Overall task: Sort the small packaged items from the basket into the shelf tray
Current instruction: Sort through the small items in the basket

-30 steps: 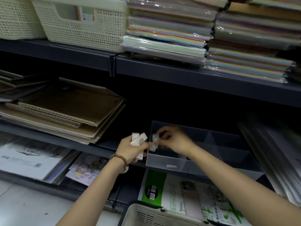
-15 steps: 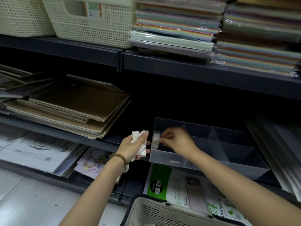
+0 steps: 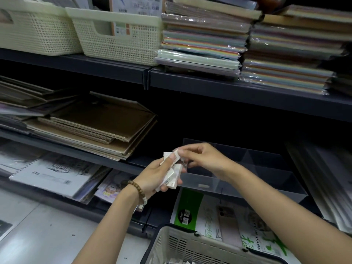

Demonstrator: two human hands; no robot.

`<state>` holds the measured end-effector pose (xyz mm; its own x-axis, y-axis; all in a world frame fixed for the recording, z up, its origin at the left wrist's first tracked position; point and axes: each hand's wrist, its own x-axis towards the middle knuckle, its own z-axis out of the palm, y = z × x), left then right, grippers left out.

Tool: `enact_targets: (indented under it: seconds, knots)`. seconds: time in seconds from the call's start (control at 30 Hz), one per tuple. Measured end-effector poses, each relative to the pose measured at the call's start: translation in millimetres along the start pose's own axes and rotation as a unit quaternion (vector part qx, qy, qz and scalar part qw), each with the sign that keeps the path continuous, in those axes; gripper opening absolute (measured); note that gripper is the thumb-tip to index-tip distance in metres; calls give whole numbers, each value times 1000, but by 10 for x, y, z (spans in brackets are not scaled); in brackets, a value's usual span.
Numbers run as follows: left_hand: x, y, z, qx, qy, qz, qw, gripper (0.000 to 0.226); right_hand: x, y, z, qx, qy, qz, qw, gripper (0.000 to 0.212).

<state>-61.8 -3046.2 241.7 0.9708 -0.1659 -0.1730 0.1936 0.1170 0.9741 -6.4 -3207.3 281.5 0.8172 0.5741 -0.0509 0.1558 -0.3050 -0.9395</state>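
Head view: left grip (image 3: 152, 175) holds small white packets (image 3: 172, 177); right grip (image 3: 206, 159) pinches top packet (image 3: 178, 158) beside clear divided plastic tray (image 3: 247, 181).

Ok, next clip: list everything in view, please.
packets: several, white, in left hand
tray: one, clear, divided, middle shelf
basket: one, pale, dark rim, bottom edge
cream baskets: two, cream, top shelf left
paper stacks: two, multicoloured, top shelf right
cardboard: one pile, brown, middle shelf left
pads: several, mostly white, bottom shelf left
paper pack: one, green and white, under tray
bracelet: one, brown beads, left wrist
left hand: grip round packets
right hand: pinches top packet
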Motion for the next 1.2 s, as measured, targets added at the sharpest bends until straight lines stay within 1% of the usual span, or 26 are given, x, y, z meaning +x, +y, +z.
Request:
enact_targets:
  seconds: [0.1,0.2,0.33,0.47,0.6,0.67,0.73,0.8,0.83,0.9,0.97,1.0,1.1,1.2]
  knots:
    - [-37,6,41,-4,-46,-9,999,43,-54,13,-25,14,6,4,1000,27]
    - [-43,-33,36,-29,-48,-16,998,41,-86,45,-53,38,30,5,999,26]
    - [-37,-40,-9,48,-36,25,998,45,-102,22,-96,50,18,2,999,24]
    - [-68,-16,-100,116,-45,49,991,40,-89,-23,-120,83,-14,19,996,23]
    - [-63,-26,-98,152,-75,49,984,38,-64,-17,-141,49,-48,30,997,25]
    - [-57,-31,-73,155,-77,47,984,37,-50,0,-154,29,-63,30,997,27]
    - [-38,-32,-48,146,-48,44,987,43,-25,19,-166,44,-54,26,997,28]
    - [-9,-30,-26,112,-8,48,993,47,1,17,-198,79,-26,17,996,27]
    - [17,-38,-29,86,18,51,995,44,12,11,-234,89,-6,10,996,26]
    - [69,-56,-83,20,95,44,994,35,28,2,-348,78,34,-1,996,25]
    - [99,-84,-191,-22,156,20,987,34,44,12,-462,23,40,11,999,27]
    - [98,-105,-232,-25,167,6,986,35,55,34,-497,-23,29,20,999,28]
    - [89,-190,-271,15,177,-13,984,31,110,132,-471,-162,-4,21,987,28]
    - [127,-262,-235,28,179,1,983,22,185,247,-322,-214,12,-2,977,27]
